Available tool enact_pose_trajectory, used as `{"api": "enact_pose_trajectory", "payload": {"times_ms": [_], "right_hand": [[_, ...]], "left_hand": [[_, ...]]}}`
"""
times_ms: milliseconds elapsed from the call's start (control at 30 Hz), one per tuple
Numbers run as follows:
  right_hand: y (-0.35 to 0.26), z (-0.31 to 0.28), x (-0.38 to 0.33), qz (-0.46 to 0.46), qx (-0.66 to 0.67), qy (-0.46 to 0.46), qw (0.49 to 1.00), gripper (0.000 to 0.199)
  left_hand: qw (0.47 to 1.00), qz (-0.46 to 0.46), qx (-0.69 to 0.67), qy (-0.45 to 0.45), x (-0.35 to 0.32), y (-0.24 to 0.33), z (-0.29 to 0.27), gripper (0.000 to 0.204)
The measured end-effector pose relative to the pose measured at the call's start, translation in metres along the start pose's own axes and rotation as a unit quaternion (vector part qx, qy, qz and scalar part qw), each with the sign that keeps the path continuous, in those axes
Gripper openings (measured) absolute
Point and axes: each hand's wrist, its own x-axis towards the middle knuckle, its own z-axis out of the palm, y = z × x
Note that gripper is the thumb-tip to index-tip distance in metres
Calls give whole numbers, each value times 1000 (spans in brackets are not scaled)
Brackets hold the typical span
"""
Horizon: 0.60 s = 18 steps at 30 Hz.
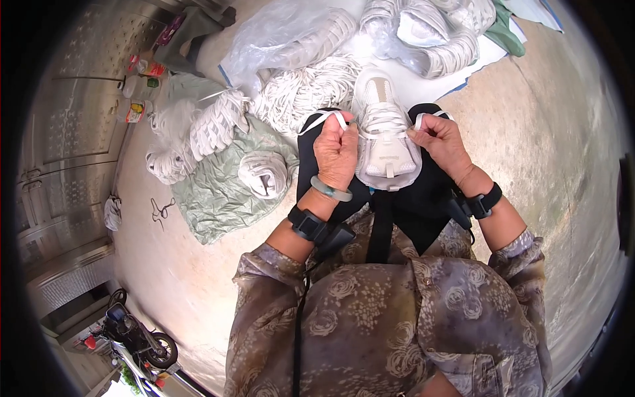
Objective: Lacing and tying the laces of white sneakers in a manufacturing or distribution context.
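A length of white lace (pixel 385 124) is pinched tightly between thumb and fingers of the left hand (pixel 336 151); another length is nipped likewise by the right hand (pixel 442 142); the pale shoe (pixel 390 152) is positioned between them, toe pointed away.

A pale off-white sneaker (pixel 389 151) with a beige toe panel (pixel 380 89) sits upright between the left fingers (pixel 342 126) and right fingers (pixel 426 132), toe pointing away beyond them, heel nearer the person, its flat white lace (pixel 383 124) crossing the upper and pinched on both sides.
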Motion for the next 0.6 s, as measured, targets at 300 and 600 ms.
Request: {"api": "enact_pose_trajectory", "payload": {"times_ms": [300, 600], "right_hand": [[-23, -10, -3, 65, 5, -13, 998, 24], [-67, 18, -8, -286, -219, -12, 933, 7]], "left_hand": [[980, 121, 156, 20, 1, 9, 4, 14], [944, 151, 292, -25, 10, 2, 2, 17]]}}
